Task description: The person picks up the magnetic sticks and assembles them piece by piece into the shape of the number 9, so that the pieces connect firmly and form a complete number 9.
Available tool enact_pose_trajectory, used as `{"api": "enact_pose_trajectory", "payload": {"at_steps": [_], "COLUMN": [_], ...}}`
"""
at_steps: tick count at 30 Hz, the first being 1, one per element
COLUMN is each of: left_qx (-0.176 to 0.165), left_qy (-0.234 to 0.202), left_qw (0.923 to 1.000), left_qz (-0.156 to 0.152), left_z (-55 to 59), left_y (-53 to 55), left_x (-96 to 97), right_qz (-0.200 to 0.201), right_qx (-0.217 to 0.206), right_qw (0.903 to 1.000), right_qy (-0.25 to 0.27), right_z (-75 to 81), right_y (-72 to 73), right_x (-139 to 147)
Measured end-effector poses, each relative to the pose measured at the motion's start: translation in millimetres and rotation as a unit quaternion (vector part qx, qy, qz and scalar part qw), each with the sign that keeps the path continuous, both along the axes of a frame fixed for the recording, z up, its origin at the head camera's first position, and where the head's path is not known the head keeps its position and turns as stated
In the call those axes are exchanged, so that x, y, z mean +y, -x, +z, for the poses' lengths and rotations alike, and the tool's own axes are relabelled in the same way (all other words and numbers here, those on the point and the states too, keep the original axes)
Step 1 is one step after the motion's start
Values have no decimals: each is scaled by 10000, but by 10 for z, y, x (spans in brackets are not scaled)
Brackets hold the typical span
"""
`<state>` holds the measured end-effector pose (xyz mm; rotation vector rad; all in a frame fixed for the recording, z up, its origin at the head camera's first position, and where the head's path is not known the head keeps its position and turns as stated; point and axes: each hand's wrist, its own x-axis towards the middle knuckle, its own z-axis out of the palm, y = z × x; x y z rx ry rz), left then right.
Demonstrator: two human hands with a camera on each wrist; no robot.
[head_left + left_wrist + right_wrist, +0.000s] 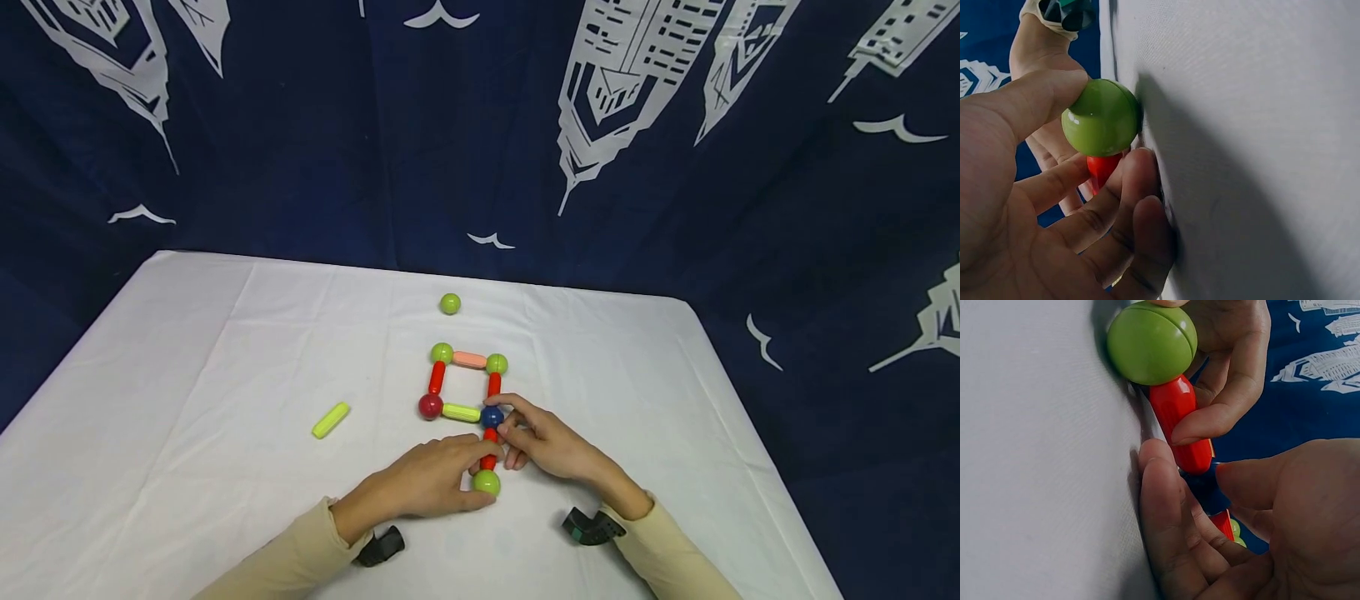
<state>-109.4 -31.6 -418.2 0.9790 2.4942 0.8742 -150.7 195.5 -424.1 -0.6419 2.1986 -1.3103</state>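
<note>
A square of toy building rods and balls lies on the white table, with a pink rod [469,360], a yellow-green rod [461,412], and red rods [437,378] at its sides. Its near right corner is a blue ball [492,417], pinched by my right hand [555,446]. From that ball a red rod [1174,406] extends toward me, ending in a green ball [1100,119]. My left hand [435,475] grips this end, thumb against the green ball and index finger on the red rod. A dark red ball [431,407] forms the near left corner.
One loose green ball [450,303] sits beyond the square. To the left lies a loose yellow-green rod [331,420]. Behind the white table [187,350] hangs a dark blue cloth [300,133] with white building prints.
</note>
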Motion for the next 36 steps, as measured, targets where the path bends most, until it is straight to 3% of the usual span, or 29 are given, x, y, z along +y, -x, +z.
{"api": "enact_pose_trajectory", "payload": {"at_steps": [7,14,18,22,27,31,36], "left_qx": [-140,356,458,381,214,-218,-1139], "left_qy": [-181,-798,-1029,-1128,-934,-936,-1339], "left_qw": [9997,9950,9902,9848,9786,9709,9516], "left_qz": [-36,485,827,1261,1821,2195,2522], "left_z": [88,286,376,425,414,338,222], "left_y": [56,245,527,936,1403,1628,1804], "left_x": [-70,-250,-311,-330,-329,-319,-308], "right_qz": [-23,-115,-202,-205,-258,-244,-221], "right_qx": [61,61,38,99,99,74,61], "right_qw": [10000,9998,9996,9993,9990,9992,9992], "right_qy": [-59,-141,-177,-294,-342,-318,-313], "right_z": [7,10,0,-13,-12,-4,-2], "right_y": [5,-5,-20,-33,-29,-31,-38], "right_x": [15,5,-11,-24,-33,-43,-49]}}
